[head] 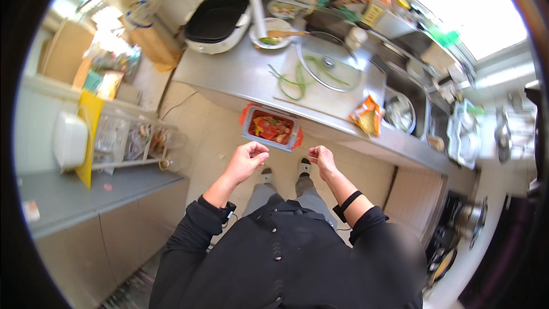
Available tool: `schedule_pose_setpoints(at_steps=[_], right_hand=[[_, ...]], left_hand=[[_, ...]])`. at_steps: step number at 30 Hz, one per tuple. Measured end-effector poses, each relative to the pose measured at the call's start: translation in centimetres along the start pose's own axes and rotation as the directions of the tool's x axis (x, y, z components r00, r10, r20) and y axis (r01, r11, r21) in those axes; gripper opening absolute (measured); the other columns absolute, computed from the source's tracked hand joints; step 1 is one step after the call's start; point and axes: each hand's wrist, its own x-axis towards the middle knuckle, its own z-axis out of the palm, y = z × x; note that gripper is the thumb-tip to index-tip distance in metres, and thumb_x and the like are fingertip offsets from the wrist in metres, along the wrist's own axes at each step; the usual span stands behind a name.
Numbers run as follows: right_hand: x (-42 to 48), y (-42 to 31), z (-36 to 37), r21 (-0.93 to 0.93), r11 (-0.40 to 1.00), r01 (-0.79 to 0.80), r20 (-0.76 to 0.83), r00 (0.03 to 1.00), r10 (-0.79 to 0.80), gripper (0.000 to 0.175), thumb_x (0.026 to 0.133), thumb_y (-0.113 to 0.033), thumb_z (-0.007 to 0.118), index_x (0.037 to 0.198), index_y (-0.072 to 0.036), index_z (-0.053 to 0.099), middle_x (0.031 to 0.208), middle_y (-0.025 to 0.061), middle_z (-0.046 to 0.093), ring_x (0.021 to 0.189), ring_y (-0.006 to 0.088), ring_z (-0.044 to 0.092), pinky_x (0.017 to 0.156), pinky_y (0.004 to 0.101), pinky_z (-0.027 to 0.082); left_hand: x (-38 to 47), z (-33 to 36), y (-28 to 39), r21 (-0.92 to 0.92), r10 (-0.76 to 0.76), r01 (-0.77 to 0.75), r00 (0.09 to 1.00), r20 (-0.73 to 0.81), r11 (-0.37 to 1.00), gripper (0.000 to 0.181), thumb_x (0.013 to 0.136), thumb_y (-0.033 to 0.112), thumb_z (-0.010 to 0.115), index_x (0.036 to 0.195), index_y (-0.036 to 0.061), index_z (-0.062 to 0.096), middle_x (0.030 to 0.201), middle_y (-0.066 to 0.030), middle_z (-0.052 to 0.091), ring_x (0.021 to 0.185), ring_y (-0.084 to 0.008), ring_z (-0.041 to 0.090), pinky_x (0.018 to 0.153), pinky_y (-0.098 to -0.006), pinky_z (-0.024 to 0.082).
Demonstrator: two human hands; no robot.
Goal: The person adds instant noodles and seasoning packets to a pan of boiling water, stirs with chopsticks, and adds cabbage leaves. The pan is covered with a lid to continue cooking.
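My left hand [248, 161] is raised in front of my body with its fingers loosely curled and the thumb held apart. Across from it, my right hand [321, 161] is also half curled, and no object shows in either hand. Just beyond them on the floor, a grey waste bin [272, 149] with an orange-red liner [299, 137] holds food scraps and wrappers [270, 128]. On the steel counter [223, 73] behind the bin, a glass pot lid [356, 58] lies partly over long green beans [296, 83] on a cutting board [317, 98]. An open orange packet [369, 116] sits near the counter edge.
A rice cooker [218, 19] stands with its lid up beside a plate [281, 45] with a wooden spatula [285, 33]. At the right is a sink [422, 111] with a metal bowl [399, 113]. A shelf rack [128, 137] and grey cabinet [141, 189] flank me at left.
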Motion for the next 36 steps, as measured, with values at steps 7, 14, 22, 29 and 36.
schedule_pose_setpoints(at_steps=[7, 14, 22, 29, 36], right_hand=[[-13.6, -1.8, -2.5, -0.185, 0.757, 0.626, 0.172, 0.779, -0.602, 0.051, 0.095, -0.018, 0.077, 0.137, -0.005, 0.050, 0.134, 0.0137, 0.059, 0.119, 0.0242, 0.066, 0.099, 0.0401, 0.056], [-24.2, -1.0, -9.4, -0.536, 0.551, 0.640, -0.157, 0.566, -0.809, 0.059, 0.089, -0.018, 0.079, 0.140, -0.006, 0.052, 0.129, 0.0134, 0.061, 0.105, 0.0261, 0.073, 0.089, 0.0408, 0.058], [-33.1, 11.7, -29.5, -0.320, 0.832, 0.452, -0.723, 0.451, -0.523, 0.039, 0.094, -0.010, 0.073, 0.129, -0.002, 0.059, 0.127, 0.0133, 0.068, 0.095, 0.0223, 0.075, 0.083, 0.0363, 0.061], [-39.9, 24.7, -38.5, -0.169, 0.933, 0.319, -0.866, 0.404, -0.295, 0.034, 0.094, -0.018, 0.078, 0.121, -0.001, 0.064, 0.123, 0.0118, 0.072, 0.096, 0.0207, 0.075, 0.082, 0.0361, 0.061], [-40.1, 32.0, -41.6, 0.060, 0.941, 0.333, -0.921, 0.382, -0.076, 0.035, 0.093, -0.020, 0.080, 0.120, -0.003, 0.065, 0.115, 0.0095, 0.074, 0.088, 0.0182, 0.074, 0.079, 0.0354, 0.060]], left_hand=[[2.8, 10.4, 3.9, 0.209, -0.049, -0.084, 0.827, 0.560, 0.974, 0.030, 0.108, 0.024, 0.066, 0.127, 0.0009, 0.066, 0.104, -0.0037, 0.073, 0.092, -0.0109, 0.067, 0.082, -0.0286, 0.056], [0.9, 22.6, 6.8, 0.444, -0.154, -0.477, 0.530, 0.834, 0.759, 0.025, 0.106, 0.018, 0.062, 0.103, -0.0043, 0.074, 0.090, -0.0116, 0.078, 0.087, -0.0186, 0.073, 0.083, -0.0330, 0.058], [-0.6, 36.9, 2.8, 0.443, -0.101, -0.441, 0.611, 0.785, 0.780, 0.026, 0.106, 0.022, 0.067, 0.094, -0.0009, 0.072, 0.082, -0.0049, 0.075, 0.077, -0.0126, 0.069, 0.073, -0.0285, 0.056], [-3.3, 48.1, -0.8, 0.531, -0.282, -0.347, 0.562, 0.777, 0.773, 0.021, 0.106, 0.022, 0.068, 0.099, 0.0032, 0.070, 0.089, -0.0026, 0.075, 0.076, -0.0090, 0.067, 0.073, -0.0264, 0.054], [-4.8, 58.6, -1.6, 0.544, -0.374, -0.401, 0.429, 0.822, 0.737, 0.016, 0.105, 0.016, 0.068, 0.104, 0.0002, 0.069, 0.092, -0.0046, 0.074, 0.080, -0.0104, 0.067, 0.074, -0.0270, 0.054]])
